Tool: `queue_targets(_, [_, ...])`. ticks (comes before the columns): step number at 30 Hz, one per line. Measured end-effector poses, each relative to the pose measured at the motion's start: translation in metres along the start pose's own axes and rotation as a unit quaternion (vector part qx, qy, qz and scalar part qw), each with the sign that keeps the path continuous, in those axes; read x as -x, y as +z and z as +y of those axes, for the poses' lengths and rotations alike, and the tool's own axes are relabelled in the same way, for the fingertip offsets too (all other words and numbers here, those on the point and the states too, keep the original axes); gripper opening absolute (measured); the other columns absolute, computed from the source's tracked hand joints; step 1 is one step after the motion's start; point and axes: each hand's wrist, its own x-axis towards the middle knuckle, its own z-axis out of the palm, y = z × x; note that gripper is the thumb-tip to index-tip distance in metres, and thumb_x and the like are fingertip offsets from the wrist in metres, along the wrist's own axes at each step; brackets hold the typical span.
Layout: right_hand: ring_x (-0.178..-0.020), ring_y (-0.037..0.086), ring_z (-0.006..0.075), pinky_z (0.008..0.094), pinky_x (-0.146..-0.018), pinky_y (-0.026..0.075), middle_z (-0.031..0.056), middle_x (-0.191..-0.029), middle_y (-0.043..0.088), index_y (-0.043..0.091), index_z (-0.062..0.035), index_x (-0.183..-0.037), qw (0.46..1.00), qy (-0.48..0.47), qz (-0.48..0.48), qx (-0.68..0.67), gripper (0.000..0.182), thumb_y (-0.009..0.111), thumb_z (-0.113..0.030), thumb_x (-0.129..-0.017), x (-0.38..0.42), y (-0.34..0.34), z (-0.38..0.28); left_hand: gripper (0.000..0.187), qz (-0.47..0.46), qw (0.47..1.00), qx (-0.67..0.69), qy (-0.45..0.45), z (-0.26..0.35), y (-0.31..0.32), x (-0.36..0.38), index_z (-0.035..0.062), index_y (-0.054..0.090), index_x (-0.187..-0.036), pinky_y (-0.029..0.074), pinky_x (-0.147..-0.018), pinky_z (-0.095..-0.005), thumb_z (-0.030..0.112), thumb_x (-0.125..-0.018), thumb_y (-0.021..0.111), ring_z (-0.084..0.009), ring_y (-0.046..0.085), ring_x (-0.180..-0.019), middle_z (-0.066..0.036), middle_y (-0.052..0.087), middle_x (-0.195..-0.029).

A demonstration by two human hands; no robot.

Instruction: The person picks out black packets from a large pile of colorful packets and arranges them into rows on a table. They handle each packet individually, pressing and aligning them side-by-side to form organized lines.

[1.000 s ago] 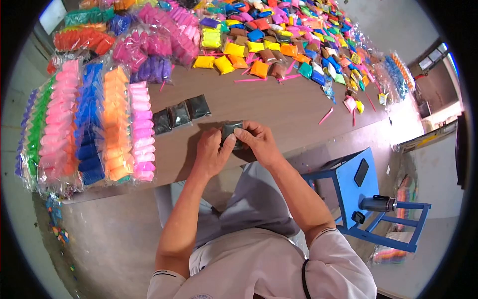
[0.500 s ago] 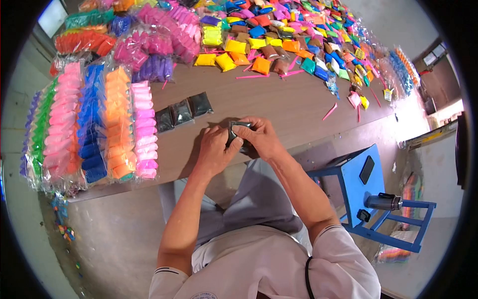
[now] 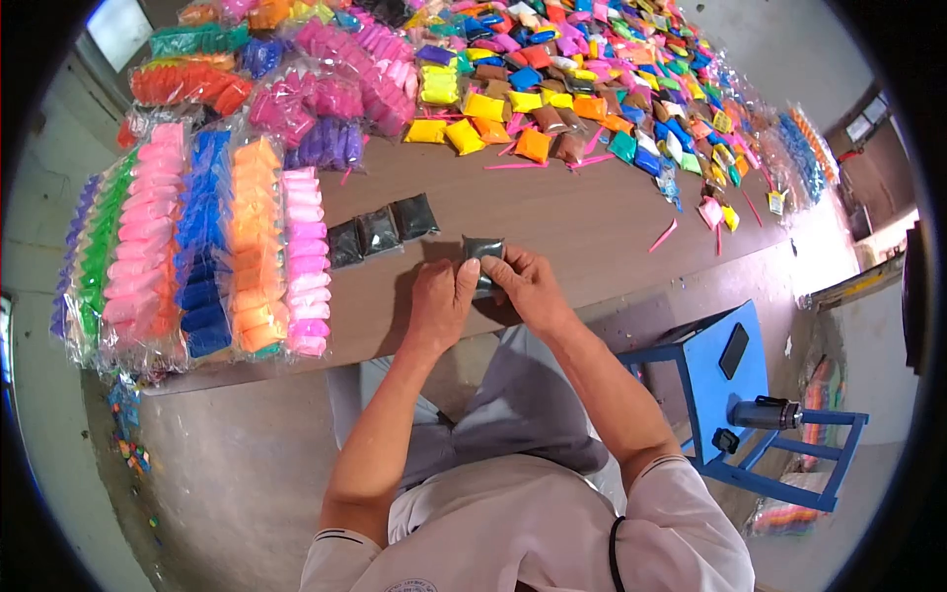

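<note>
Near the table's front edge, my left hand and my right hand pinch a black packet between them, thumbs on its face. The packet's upper part shows above my thumbs; its lower part is partly covered by my fingers. To the left of my hands, a joined strip of black packets lies flat on the brown table, apart from my hands.
Clear bags of colored packets stand at the table's left. A large pile of loose colored packets covers the back. At right, a blue stool bears a phone and a metal bottle.
The packet in my hands now stands higher and shows more of its face. My fingers have shifted lower around it. The whole view has moved slightly.
</note>
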Motion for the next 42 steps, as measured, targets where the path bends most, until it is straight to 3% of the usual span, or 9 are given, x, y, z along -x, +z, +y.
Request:
queue_targets(7, [-0.065, 0.054, 0.0062, 0.0239, -0.057, 0.043, 0.0005, -0.079, 0.064, 0.065, -0.0039, -0.105, 0.994, 0.004, 0.057, 0.097, 0.018, 0.064, -0.02, -0.097, -0.073, -0.024, -0.017, 0.04, -0.014, 0.997, -0.05, 0.065, 0.002, -0.002, 0.001, 0.0, 0.058, -0.07, 0.043, -0.071, -0.0481, 0.027, -0.099, 0.053, -0.0389, 0.054, -0.069, -0.019, 0.057, -0.067])
queue_targets(15, [-0.071, 0.063, 0.0327, 0.0415, -0.069, 0.051, 0.0167, -0.083, 0.067, 0.057, -0.0018, -0.123, 0.927, -0.168, 0.049, 0.331, 0.043, 0.074, -0.02, -0.087, -0.117, -0.014, 0.007, 0.035, -0.012, 0.996, -0.048, 0.076, 0.004, -0.002, 0.001, 0.0005, 0.053, -0.066, 0.041, -0.07, -0.0459, 0.021, -0.094, 0.06, -0.0351, 0.052, -0.066, -0.017, 0.053, -0.062])
queue_targets(19, [-0.075, 0.064, 0.0339, 0.0413, -0.072, 0.052, 0.0165, -0.086, 0.067, 0.059, -0.0026, -0.121, 0.929, -0.104, 0.07, 0.349, 0.043, 0.075, -0.02, -0.086, -0.102, -0.009, -0.012, 0.036, -0.019, 0.996, -0.035, 0.075, 0.004, -0.002, 0.0, -0.0006, 0.051, -0.066, 0.04, -0.07, -0.0452, 0.021, -0.094, 0.06, -0.0347, 0.049, -0.065, -0.017, 0.05, -0.062])
queue_targets(22, [-0.087, 0.063, 0.0338, 0.042, -0.08, 0.051, 0.0164, -0.097, 0.065, 0.062, -0.0042, -0.12, 0.897, -0.182, 0.087, 0.392, 0.04, 0.075, -0.021, -0.085, -0.096, -0.005, -0.009, 0.036, -0.016, 0.997, -0.031, 0.073, 0.007, -0.004, 0.0, -0.0005, 0.051, -0.066, 0.04, -0.071, -0.045, 0.02, -0.093, 0.06, -0.0345, 0.05, -0.065, -0.017, 0.051, -0.062])
queue_targets(24, [-0.101, 0.06, 0.0343, 0.0427, -0.086, 0.049, 0.0167, -0.113, 0.063, 0.064, -0.0061, -0.118, 0.845, -0.334, 0.063, 0.413, 0.037, 0.075, -0.02, -0.085, -0.097, -0.004, -0.003, 0.035, -0.017, 0.997, -0.029, 0.072, 0.009, -0.005, 0.001, -0.0004, 0.051, -0.065, 0.04, -0.071, -0.045, 0.019, -0.093, 0.06, -0.0345, 0.05, -0.065, -0.017, 0.051, -0.062])
queue_targets(25, [-0.117, 0.054, 0.0378, 0.0464, -0.096, 0.045, 0.0174, -0.127, 0.058, 0.062, -0.0069, -0.122, 0.83, -0.334, 0.052, 0.444, 0.038, 0.071, -0.023, -0.089, -0.093, -0.002, -0.007, 0.034, -0.02, 0.997, -0.027, 0.072, 0.009, -0.006, 0.0, -0.0003, 0.051, -0.065, 0.04, -0.071, -0.0449, 0.019, -0.093, 0.06, -0.0346, 0.05, -0.065, -0.017, 0.051, -0.063])
queue_targets(29, [-0.138, 0.039, 0.0418, 0.0521, -0.108, 0.036, 0.0185, -0.146, 0.045, 0.051, -0.0083, -0.138, 0.775, -0.355, -0.033, 0.522, 0.049, 0.055, -0.036, -0.098, -0.109, 0.005, 0.002, 0.034, -0.021, 0.996, -0.028, 0.082, 0.009, -0.005, -0.002, 0.0001, 0.052, -0.065, 0.04, -0.071, -0.0449, 0.018, -0.092, 0.061, -0.0349, 0.05, -0.066, -0.017, 0.052, -0.063])
queue_targets(36, [-0.138, 0.037, 0.0386, 0.0537, -0.109, 0.033, 0.0167, -0.149, 0.041, 0.049, -0.0119, -0.14, 0.706, -0.381, -0.075, 0.592, 0.048, 0.048, -0.038, -0.1, -0.113, 0.018, -0.008, 0.03, -0.044, 0.995, -0.038, 0.083, 0.009, -0.007, -0.002, 0.001, 0.053, -0.066, 0.039, -0.07, -0.0462, 0.017, -0.09, 0.062, -0.0357, 0.052, -0.07, -0.016, 0.054, -0.066])
queue_targets(42, [-0.133, 0.041, 0.0365, 0.0524, -0.107, 0.034, 0.0154, -0.142, 0.046, 0.053, -0.0117, -0.133, 0.721, -0.375, -0.068, 0.578, 0.043, 0.05, -0.036, -0.098, -0.108, 0.021, -0.005, 0.031, -0.02, 0.996, -0.04, 0.075, 0.017, -0.008, -0.003, 0.0036, 0.054, -0.064, 0.039, -0.069, -0.0467, 0.017, -0.089, 0.064, -0.0342, 0.054, -0.069, -0.014, 0.053, -0.062])
